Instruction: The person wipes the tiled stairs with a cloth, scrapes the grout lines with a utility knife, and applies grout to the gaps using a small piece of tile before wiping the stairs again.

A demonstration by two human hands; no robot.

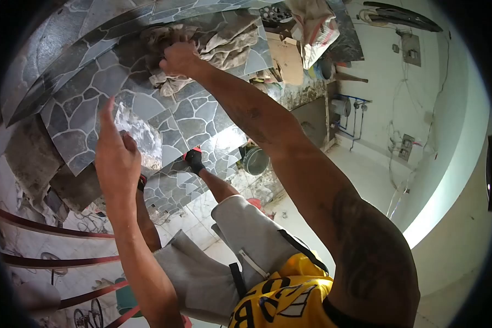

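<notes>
My right hand [180, 58] is closed on a bunched, dirty beige rag [172, 85], pressed low over the stone-patterned grey tiles [105, 79] with white joint lines. More crumpled cloth [232, 46] lies just right of that hand. Lower and to the left, my left hand [117, 158] is held above the tiles with its index finger stretched out and thumb apart; nothing shows in it. Beside it is a rough whitish patch [142, 134] on the tiled surface.
A sack [317, 33] and a cardboard piece [286, 57] stand at upper right. A dark bucket [256, 160] sits below the ledge. Blue pipes [358, 101] run along the right wall. Dark red rails [60, 261] curve across the lower left, over a lower floor.
</notes>
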